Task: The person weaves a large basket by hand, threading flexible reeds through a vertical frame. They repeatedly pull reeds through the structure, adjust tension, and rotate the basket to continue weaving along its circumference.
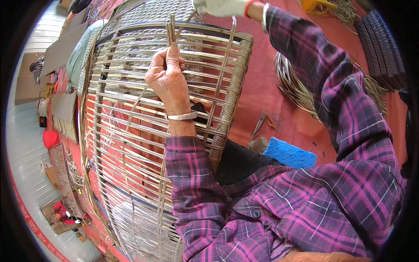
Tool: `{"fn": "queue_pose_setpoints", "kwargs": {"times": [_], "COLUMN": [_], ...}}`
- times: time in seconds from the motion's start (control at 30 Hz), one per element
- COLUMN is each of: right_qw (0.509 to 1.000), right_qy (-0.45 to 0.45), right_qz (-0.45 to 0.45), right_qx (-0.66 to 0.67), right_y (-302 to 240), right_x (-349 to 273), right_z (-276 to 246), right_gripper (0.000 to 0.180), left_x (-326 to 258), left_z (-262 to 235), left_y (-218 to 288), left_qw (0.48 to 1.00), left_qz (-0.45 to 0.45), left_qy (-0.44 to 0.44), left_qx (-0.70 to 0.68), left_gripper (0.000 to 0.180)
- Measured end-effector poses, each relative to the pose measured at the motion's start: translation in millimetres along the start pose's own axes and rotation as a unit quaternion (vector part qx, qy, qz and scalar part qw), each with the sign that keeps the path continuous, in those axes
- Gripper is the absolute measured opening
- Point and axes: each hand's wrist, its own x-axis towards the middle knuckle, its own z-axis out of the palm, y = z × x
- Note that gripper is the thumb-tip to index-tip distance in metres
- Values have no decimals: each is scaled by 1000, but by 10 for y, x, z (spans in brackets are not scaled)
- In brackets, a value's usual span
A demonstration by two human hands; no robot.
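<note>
A half-woven wicker frame of long grey-beige strands stretches in front of me, with a thick wrapped edge on its right side. My bare left hand is closed over the frame, thumb up, pinching a short upright bunch of wicker strands. My right hand, in a white glove, is at the top edge of the view and partly cut off. Its fingers are closed on a wicker strand that runs down toward the bunch in my left hand. Behind the strands lies a densely woven panel.
Loose wicker strands lie on the red floor under my right arm. A blue foam block and black cloth are close to my body. Dark woven pieces stand stacked at right. People work far left.
</note>
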Motion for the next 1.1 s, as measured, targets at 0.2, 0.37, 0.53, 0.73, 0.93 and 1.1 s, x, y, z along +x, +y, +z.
{"fn": "queue_pose_setpoints", "kwargs": {"times": [0.2, 0.37, 0.53, 0.73, 0.93, 1.1], "right_qw": [997, 998, 977, 973, 966, 898], "right_qy": [-13, 17, 57, -222, -225, -247], "right_qz": [14, 53, -117, 49, 16, -133], "right_qx": [-69, -34, 167, 34, 129, 338], "right_y": [343, -64, -852, -1166, -939, -779], "right_x": [698, 579, -384, -511, -385, -323], "right_z": [194, 95, 44, 217, 393, 451], "right_gripper": [17, 18, 15, 25, 27, 25], "left_x": [-69, -92, -105, -137, 40, 97], "left_z": [-153, -251, -314, -388, -378, -118], "left_y": [176, 208, 167, 60, -17, -56], "left_qw": [999, 994, 994, 998, 874, 827], "left_qz": [-10, -63, -43, -42, 27, 18], "left_qy": [33, 40, 41, 40, -67, -75], "left_qx": [-33, -80, -89, 39, 481, 557], "left_gripper": [18, 19, 17, 17, 25, 22]}}
